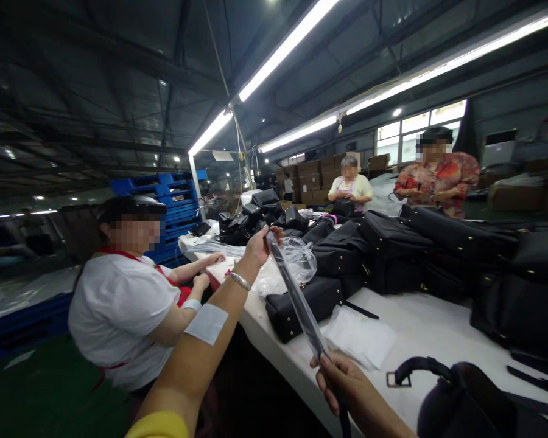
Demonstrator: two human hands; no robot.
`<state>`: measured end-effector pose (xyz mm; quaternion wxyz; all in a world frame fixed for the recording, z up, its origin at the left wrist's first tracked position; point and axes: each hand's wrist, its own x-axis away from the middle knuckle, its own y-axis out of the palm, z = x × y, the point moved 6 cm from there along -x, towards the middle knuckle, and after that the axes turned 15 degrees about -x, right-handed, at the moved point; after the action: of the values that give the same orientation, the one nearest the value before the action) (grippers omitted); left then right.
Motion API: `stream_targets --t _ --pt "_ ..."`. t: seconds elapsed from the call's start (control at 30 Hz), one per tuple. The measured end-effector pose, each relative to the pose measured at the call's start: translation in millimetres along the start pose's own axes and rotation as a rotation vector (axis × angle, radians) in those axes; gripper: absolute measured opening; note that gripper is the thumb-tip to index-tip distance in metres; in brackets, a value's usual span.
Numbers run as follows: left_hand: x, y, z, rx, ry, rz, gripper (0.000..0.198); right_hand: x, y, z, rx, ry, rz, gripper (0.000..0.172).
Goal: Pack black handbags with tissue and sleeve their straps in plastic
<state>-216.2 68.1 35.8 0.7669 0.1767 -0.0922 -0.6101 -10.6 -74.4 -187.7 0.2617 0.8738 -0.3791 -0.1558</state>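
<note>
A long black strap in a clear plastic sleeve [296, 297] stretches at a slant between my two hands. My left hand [261, 244], arm reaching out over the table's near edge, is closed on its far end. Lower and closer to me, my right hand [342, 378] pinches the near end, and a dark tail hangs below the fingers. Behind the strap lies a black bag [304, 307] with small metal studs. A folded white plastic packet [360, 336] rests right of the strap. At lower right is a black bag with a curved handle [466, 398], beside a metal buckle [398, 379].
Black bags [393, 249] are heaped along the white table [420, 322], with crumpled clear plastic [296, 258] among them. A co-worker in white [123, 310] sits close on my left. Two people [349, 185] stand across the table. Blue pallets [178, 201] are stacked behind.
</note>
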Motion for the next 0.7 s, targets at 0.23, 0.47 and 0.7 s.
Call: stream_targets --t 0.23,0.47,0.7 --pt "-21 -60.8 16 0.051 0.017 0.2 0.029 26 0 -16 -0.007 0.095 -0.026 0.044" --pt "-17 -120.9 23 0.088 0.057 0.318 0.028 54 -5 -23 0.053 0.13 0.055 0.047" --pt "-5 -149.7 19 0.099 0.063 0.358 0.027 75 -1 -29 0.16 0.18 0.109 0.055"
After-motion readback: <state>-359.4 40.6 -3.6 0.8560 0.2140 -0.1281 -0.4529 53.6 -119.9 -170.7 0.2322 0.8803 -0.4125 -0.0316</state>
